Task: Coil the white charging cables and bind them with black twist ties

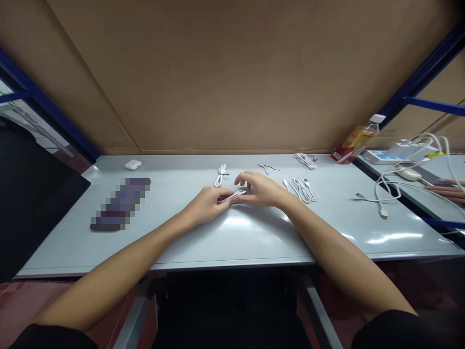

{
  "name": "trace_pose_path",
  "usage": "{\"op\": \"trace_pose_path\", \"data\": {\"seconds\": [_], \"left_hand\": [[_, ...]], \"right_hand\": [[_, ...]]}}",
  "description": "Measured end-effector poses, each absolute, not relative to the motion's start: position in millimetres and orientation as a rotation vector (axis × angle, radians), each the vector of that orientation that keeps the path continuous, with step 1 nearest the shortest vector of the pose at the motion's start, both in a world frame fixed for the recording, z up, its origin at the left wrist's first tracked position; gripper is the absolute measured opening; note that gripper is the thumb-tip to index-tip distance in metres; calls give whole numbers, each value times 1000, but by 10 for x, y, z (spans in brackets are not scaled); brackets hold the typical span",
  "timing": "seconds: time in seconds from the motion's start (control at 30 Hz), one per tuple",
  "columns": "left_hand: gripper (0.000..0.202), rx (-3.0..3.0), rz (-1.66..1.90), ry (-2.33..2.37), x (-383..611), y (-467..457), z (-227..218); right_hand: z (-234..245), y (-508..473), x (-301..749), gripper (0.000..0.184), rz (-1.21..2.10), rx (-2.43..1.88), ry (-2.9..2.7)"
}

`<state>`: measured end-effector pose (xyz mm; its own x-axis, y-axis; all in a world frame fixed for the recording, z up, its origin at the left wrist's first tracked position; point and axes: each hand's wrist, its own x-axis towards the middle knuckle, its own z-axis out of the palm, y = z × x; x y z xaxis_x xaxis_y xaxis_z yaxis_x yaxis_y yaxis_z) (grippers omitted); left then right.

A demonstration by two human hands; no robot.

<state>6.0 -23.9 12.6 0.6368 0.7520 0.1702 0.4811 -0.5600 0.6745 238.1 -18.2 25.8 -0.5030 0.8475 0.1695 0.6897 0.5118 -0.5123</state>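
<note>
Near the middle of the table, my left hand (208, 206) pinches a folded white cable (238, 193) between thumb and fingers. My right hand (264, 189) is on the other side of it, thumb against the cable and curved fingers raised apart from the thumb. Just beyond my left hand lies a white cable bundle (220, 175) bound with a dark tie. Thin black twist ties (271, 168) rest behind my right hand. To its right is a loosely coiled white cable (304, 189), with another bundled white cable (305, 160) farther back.
On the grey table (203, 247) are a white earbud case (133, 165) and a pixelated dark object (121, 203) at left. A drink bottle (358, 140) leans at the back right. Loose white cables (379, 194) trail there, near another person's hand (448, 191) and a mouse (409, 173).
</note>
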Motion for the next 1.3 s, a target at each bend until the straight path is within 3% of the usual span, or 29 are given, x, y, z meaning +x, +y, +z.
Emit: {"op": "trace_pose_path", "data": {"seconds": [0.4, 0.7, 0.97, 1.2, 1.3], "left_hand": [[34, 1651, 645, 933, 66, -109, 16], [19, 1733, 572, 1003, 63, -205, 180], [24, 2012, 413, 937, 8, -264, 294], [27, 1671, 488, 778, 78, -255, 250], [32, 1548, 493, 732, 98, -272, 215]], "right_hand": [[153, -211, 2247, 35, 592, -1268, -2418], [215, -237, 2159, 43, 371, -1406, -2588], [305, -328, 2205, 17, 440, -1276, -2573], [212, -315, 2082, 55, 346, -1455, -2296], [187, -294, 2037, 62, 358, -1481, -2296]]}}
